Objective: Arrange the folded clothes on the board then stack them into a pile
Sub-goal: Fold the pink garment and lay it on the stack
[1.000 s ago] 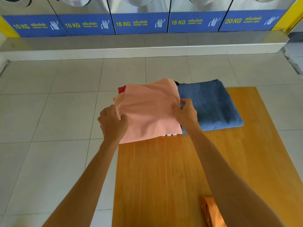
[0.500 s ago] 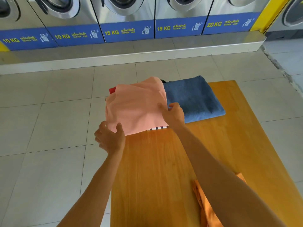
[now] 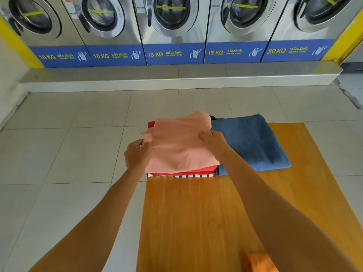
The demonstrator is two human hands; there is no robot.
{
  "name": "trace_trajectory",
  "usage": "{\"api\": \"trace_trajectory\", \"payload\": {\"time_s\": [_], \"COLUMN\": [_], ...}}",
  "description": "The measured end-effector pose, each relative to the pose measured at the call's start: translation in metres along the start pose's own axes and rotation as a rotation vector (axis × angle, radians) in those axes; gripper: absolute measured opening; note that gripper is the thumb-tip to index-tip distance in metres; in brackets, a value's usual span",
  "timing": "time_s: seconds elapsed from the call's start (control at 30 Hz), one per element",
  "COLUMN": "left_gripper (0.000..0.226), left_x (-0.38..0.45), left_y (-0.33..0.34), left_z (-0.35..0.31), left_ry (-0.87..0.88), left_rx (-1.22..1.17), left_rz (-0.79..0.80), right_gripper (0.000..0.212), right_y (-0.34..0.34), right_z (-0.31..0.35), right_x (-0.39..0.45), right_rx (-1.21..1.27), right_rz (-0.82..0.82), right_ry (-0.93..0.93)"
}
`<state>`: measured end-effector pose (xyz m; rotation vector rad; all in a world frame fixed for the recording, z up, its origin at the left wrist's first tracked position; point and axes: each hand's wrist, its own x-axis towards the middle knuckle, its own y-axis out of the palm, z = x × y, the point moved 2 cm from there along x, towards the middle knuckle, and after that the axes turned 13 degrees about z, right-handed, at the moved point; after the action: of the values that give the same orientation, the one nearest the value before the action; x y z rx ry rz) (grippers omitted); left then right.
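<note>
On the wooden board (image 3: 196,222), a pile sits at 11 o'clock: a pink garment (image 3: 176,144) on top, a red one (image 3: 196,170) under it, a striped one (image 3: 182,175) at the bottom. The left hand (image 3: 137,154) pinches the pink garment's left edge; the right hand (image 3: 213,140) grips its right edge. Folded blue jeans (image 3: 251,142) lie touching the pile at 1 o'clock, and an orange garment (image 3: 259,262) waits at 5 o'clock. By my reading, 3 pieces are stacked and 2 remain.
</note>
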<state>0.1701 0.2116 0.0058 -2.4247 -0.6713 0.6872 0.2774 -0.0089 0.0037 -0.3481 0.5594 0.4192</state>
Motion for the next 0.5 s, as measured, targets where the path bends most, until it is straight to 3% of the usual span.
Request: {"api": "trace_trajectory", "payload": {"time_s": [0.23, 0.4, 0.5], "left_gripper": [0.025, 0.044, 0.047], "left_x": [0.021, 0.021, 0.014], "left_y": [-0.019, 0.015, 0.020], "left_z": [-0.037, 0.021, 0.034], "left_ry": [0.174, -0.011, -0.014], "left_rx": [-0.237, -0.045, -0.087], "left_rz": [-0.094, 0.108, 0.069], "right_gripper": [0.037, 0.034, 0.036], "right_y": [-0.013, -0.003, -0.005], "right_z": [0.048, -0.014, -0.025], "right_x": [0.020, 0.028, 0.029], "right_rx": [0.132, -0.082, -0.108], "right_rz": [-0.039, -0.008, -0.038], "right_ry": [-0.124, 0.043, -0.008]}}
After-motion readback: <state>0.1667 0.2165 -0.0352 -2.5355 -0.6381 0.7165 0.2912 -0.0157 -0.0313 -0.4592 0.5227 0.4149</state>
